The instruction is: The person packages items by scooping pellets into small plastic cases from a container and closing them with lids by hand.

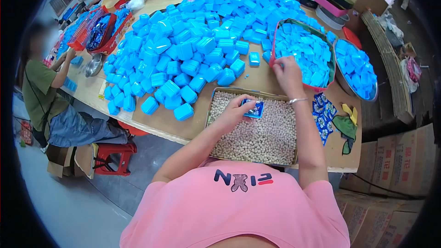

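Hands (235, 110) (288, 77) number two; left holds one blue box (255, 110).

Wooden table (189, 129) bears piled blue cases (185, 51).

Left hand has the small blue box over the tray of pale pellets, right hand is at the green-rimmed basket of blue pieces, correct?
Not quite: the basket at the right hand has a red rim, per the head view. Left hand, small blue box stand.
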Tool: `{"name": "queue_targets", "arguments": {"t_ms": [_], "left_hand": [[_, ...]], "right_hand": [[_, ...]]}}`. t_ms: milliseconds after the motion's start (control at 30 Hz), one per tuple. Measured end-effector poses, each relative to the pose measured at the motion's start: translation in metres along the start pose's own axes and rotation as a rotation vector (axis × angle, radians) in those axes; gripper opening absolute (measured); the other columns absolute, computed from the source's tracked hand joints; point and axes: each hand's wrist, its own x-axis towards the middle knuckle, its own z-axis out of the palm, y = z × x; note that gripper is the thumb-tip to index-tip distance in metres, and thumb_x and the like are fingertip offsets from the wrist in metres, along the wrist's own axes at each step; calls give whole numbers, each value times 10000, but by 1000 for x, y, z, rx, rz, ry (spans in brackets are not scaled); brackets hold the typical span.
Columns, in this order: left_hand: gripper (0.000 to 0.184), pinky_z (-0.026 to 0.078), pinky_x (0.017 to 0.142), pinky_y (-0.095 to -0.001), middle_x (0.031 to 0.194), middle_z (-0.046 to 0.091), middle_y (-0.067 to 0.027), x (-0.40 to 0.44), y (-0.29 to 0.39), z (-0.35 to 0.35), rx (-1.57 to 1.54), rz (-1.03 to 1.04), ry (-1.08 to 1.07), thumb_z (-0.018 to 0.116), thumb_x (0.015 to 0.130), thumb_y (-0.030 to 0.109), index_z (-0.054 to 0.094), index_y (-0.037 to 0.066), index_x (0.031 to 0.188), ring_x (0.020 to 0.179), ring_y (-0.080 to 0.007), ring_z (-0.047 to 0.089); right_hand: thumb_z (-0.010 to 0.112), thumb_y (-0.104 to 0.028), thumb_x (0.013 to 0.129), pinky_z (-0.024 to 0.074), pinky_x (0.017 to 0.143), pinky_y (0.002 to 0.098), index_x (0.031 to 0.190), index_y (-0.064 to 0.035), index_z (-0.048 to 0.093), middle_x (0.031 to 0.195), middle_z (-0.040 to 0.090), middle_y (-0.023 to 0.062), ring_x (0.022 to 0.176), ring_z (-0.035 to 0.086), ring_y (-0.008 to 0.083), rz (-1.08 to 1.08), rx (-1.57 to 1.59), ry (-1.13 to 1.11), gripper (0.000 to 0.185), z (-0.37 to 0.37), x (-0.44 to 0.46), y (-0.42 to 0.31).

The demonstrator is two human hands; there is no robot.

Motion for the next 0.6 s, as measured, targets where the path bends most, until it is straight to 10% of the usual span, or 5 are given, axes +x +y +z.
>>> {"name": "queue_targets", "arguments": {"t_ms": [200, 600], "left_hand": [[289, 550, 667, -292, 1014, 606, -23, 0, -3, 1, 265, 33, -118, 612, 898, 252, 567, 126, 1154, 893, -122, 595], [257, 489, 566, -216, 969, 544, 28, 29, -51, -10, 244, 284, -330, 609, 900, 322, 597, 136, 1077, 857, -56, 538]], "right_hand": [[699, -276, 745, 442, 888, 448, 1145, -25, 601, 1091, 612, 224, 1013, 567, 383, 93, -123, 92, 482, 27, 9, 140], [719, -149, 648, 464, 644, 366, 849, -17, 575, 752, 597, 119, 675, 569, 255, 164, 31, 212, 280, 46, 43, 186]]}}
